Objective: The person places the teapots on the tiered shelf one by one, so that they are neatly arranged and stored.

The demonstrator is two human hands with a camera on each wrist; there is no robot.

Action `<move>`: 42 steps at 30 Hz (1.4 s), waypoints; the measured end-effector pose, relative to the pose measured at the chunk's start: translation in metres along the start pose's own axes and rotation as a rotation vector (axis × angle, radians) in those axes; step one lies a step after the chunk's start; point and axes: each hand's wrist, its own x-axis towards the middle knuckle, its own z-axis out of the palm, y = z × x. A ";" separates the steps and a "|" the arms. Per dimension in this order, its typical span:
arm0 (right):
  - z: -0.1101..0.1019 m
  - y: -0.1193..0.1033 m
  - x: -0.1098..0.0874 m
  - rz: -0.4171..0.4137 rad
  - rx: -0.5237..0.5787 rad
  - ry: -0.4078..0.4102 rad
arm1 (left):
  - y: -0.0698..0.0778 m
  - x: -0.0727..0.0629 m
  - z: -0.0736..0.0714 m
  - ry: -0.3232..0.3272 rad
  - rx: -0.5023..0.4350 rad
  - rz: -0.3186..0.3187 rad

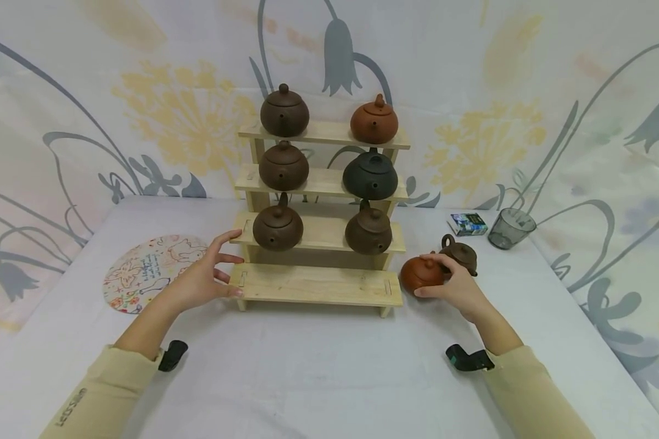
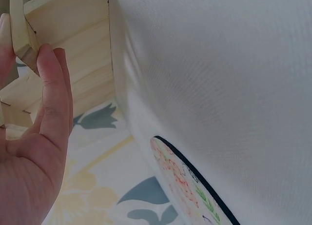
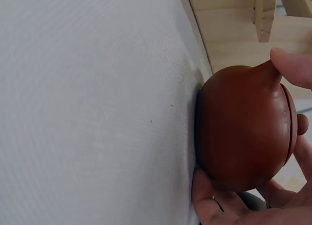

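My right hand [image 1: 458,289] grips a reddish-brown clay teapot [image 1: 417,275] on the cloth just right of the wooden tiered stand [image 1: 313,285]. In the right wrist view, one fingertip touches the spout [image 3: 269,71], while other fingers curl round the opposite side; the base sits right at the cloth. A small dark brown teapot [image 1: 462,255] stands close behind this hand. My left hand [image 1: 200,283] holds the stand's left end, and in the left wrist view a board end [image 2: 25,49] lies between its thumb and fingers.
Pairs of teapots stand on the upper three tiers, including a black one [image 1: 370,177] and an orange-brown one [image 1: 374,122]. A round printed mat [image 1: 143,274] lies left. At the back right are a small box [image 1: 468,224] and a grey see-through cup [image 1: 511,228].
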 end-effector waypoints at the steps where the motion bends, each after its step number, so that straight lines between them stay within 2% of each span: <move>1: 0.000 0.000 0.000 0.001 0.001 -0.002 | 0.000 0.000 0.000 -0.001 -0.003 0.001; 5: -0.003 -0.004 -0.004 -0.013 0.000 -0.007 | 0.001 0.000 0.000 -0.002 -0.009 -0.004; 11: -0.008 -0.019 -0.015 -0.090 -0.027 -0.014 | 0.001 -0.001 0.000 -0.005 -0.003 -0.005; 16: -0.013 -0.031 -0.024 -0.132 -0.049 -0.056 | 0.001 -0.002 0.000 -0.008 0.000 -0.003; 21: -0.012 -0.041 -0.034 -0.150 0.007 -0.120 | -0.001 -0.002 0.000 -0.002 0.008 -0.009; 30: 0.005 -0.053 -0.045 -0.226 -0.001 -0.239 | -0.002 0.000 0.000 -0.002 0.004 -0.003; 35: 0.017 -0.062 -0.043 -0.290 -0.010 -0.267 | 0.000 -0.001 -0.001 -0.003 -0.001 0.002; 42: 0.035 -0.073 -0.037 -0.337 0.002 -0.306 | 0.001 -0.002 0.000 -0.002 0.001 0.013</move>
